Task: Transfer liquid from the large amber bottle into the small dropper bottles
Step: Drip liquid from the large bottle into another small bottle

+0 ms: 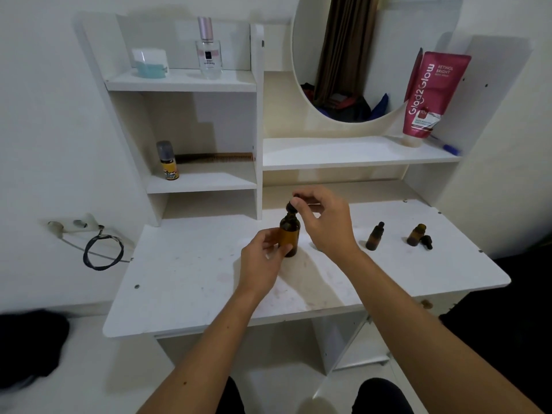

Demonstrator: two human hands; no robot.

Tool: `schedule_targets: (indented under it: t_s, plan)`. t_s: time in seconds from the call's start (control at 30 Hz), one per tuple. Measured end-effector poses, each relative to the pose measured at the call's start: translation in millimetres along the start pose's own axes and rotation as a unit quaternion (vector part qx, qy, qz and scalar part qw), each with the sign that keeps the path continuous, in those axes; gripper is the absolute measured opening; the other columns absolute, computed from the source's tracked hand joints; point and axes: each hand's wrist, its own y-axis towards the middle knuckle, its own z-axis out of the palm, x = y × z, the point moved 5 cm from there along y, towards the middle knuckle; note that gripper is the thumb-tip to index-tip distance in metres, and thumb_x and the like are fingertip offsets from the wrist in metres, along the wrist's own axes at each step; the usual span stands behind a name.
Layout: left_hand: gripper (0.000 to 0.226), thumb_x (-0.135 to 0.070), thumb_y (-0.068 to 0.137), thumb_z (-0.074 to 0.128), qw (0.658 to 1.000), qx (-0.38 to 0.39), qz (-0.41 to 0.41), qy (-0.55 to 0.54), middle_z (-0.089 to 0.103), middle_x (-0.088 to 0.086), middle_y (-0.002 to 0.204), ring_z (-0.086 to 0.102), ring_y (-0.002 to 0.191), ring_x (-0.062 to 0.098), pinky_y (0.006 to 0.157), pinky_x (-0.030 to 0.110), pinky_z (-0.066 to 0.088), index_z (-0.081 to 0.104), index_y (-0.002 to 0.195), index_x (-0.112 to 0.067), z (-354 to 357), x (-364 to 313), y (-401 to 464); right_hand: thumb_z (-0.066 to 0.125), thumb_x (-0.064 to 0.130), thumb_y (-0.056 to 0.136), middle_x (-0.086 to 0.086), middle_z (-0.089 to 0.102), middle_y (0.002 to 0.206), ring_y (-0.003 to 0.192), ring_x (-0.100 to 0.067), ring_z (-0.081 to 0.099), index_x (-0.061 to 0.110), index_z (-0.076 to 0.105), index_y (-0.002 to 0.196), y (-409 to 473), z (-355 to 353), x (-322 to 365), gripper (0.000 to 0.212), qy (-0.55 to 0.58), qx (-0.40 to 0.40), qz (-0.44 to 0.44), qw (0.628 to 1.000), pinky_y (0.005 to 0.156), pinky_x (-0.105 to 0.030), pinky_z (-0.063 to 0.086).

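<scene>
The large amber bottle (290, 234) stands upright at the middle of the white desk (191, 282). My left hand (264, 262) grips its lower body from the left. My right hand (324, 221) pinches the black dropper cap (292, 206) at the bottle's neck. To the right stand two small dropper bottles: one (375, 236) with its black cap on, and one (415, 234) without a cap, whose black dropper cap (426, 242) lies beside it on the desk.
White shelves rise behind the desk, holding a perfume bottle (208, 49), a small yellow-labelled bottle (169, 161) and a comb (215, 158). A round mirror (367, 55) and a pink tube (430, 94) sit at the back right. A black cable (101, 252) hangs left of the desk.
</scene>
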Motion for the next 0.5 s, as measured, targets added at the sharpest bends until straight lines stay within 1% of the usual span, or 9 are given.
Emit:
schedule_targets:
  t_s: [0.07, 0.13, 0.2, 0.27, 0.37, 0.5]
  plan:
    - [0.04, -0.029, 0.091, 0.077, 1.0, -0.001, 0.005, 0.008, 0.068, -0.013, 0.119, 0.066, 0.114, 0.013, 0.103, 0.028, 0.053, 0.062, 0.128, -0.025, 0, 0, 0, 0.072, 0.017, 0.098, 0.005, 0.077, 0.102, 0.091, -0.002, 0.072, 0.013, 0.076, 0.115, -4, 3, -5, 0.018, -0.006, 0.007, 0.015, 1.0, 0.082, -0.009, 0.055]
    - [0.04, -0.029, 0.092, 0.077, 1.0, -0.002, 0.005, 0.011, 0.067, -0.013, 0.119, 0.066, 0.113, 0.012, 0.1, 0.023, 0.052, 0.062, 0.129, -0.024, 0, 1, -1, 0.073, 0.018, 0.098, 0.008, 0.075, 0.102, 0.09, 0.003, 0.069, 0.014, 0.075, 0.118, -6, 3, -7, 0.021, -0.008, 0.009, 0.025, 1.0, 0.08, -0.004, 0.051]
    - [0.041, -0.028, 0.092, 0.076, 1.0, -0.003, 0.003, 0.014, 0.068, -0.011, 0.122, 0.065, 0.113, 0.012, 0.099, 0.021, 0.05, 0.062, 0.13, -0.024, 0, 1, -1, 0.073, 0.019, 0.098, 0.007, 0.076, 0.104, 0.091, 0.001, 0.07, 0.015, 0.075, 0.119, -8, 3, -9, 0.021, -0.01, 0.006, 0.026, 1.0, 0.081, -0.005, 0.052]
    - [0.041, -0.028, 0.092, 0.076, 1.0, -0.004, 0.002, 0.018, 0.068, -0.009, 0.124, 0.065, 0.113, 0.011, 0.101, 0.024, 0.051, 0.062, 0.131, -0.024, 0, 1, -1, 0.073, 0.02, 0.098, 0.005, 0.077, 0.106, 0.092, 0.0, 0.07, 0.016, 0.075, 0.119, -9, 3, -10, 0.021, -0.013, 0.003, 0.027, 1.0, 0.082, -0.006, 0.053]
    - [0.042, -0.028, 0.093, 0.075, 1.0, -0.005, 0.0, 0.021, 0.068, -0.007, 0.127, 0.065, 0.114, 0.012, 0.1, 0.025, 0.05, 0.061, 0.132, -0.024, 0, 0, -2, 0.072, 0.021, 0.099, 0.004, 0.077, 0.107, 0.092, 0.004, 0.068, 0.015, 0.075, 0.118, -10, -1, -12, 0.021, -0.011, -0.005, 0.03, 0.999, 0.081, -0.005, 0.051]
    - [0.042, -0.029, 0.092, 0.076, 1.0, -0.009, -0.007, 0.028, 0.068, -0.007, 0.128, 0.065, 0.115, 0.014, 0.102, 0.027, 0.05, 0.06, 0.131, -0.025, 1, 0, -2, 0.072, 0.022, 0.099, 0.003, 0.077, 0.11, 0.094, -0.001, 0.07, 0.014, 0.074, 0.119, -14, -8, -14, 0.022, -0.014, -0.015, 0.031, 0.999, 0.083, -0.007, 0.053]
